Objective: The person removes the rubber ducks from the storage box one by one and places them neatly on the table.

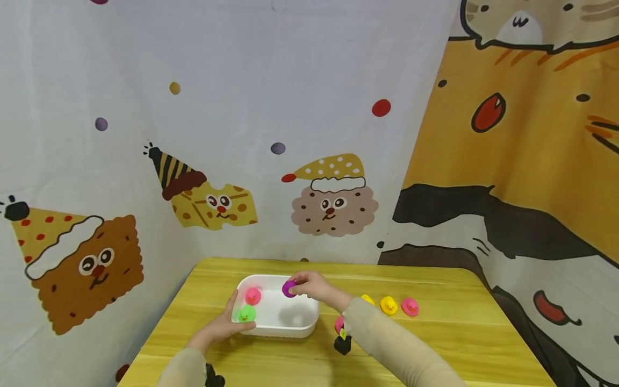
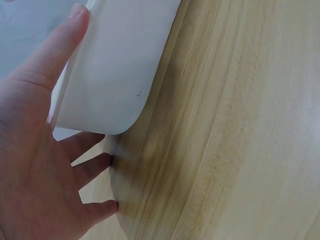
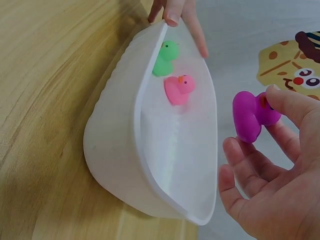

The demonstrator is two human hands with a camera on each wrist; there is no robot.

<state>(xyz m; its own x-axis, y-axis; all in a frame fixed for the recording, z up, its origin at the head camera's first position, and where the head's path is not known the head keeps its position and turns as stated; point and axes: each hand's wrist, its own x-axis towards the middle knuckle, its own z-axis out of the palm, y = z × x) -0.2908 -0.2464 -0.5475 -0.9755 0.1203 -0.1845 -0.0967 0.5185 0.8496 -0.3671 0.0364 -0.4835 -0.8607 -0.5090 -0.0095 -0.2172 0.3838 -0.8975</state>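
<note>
A white plastic tub (image 1: 285, 331) stands on the table. My left hand (image 1: 221, 324) holds its left end, thumb along the near rim and fingers around the outer side. My right hand (image 1: 319, 288) pinches a purple rubber duck (image 3: 248, 115) between thumb and fingertips, raised over the tub's far right part in the head view. Inside the tub, at its left end, sit a pink rubber duck (image 1: 253, 296) and a green rubber duck (image 1: 246, 314). The right wrist view shows the purple duck apart from the tub's wall.
Right of the tub on the wooden table (image 1: 450, 333) lie a yellow duck (image 1: 388, 305) and a pink duck (image 1: 410, 307). Another yellow duck (image 1: 367, 299) and another pink duck (image 1: 339, 323) are partly hidden by the right arm. A cartoon-printed cloth (image 1: 232, 107) hangs behind the table.
</note>
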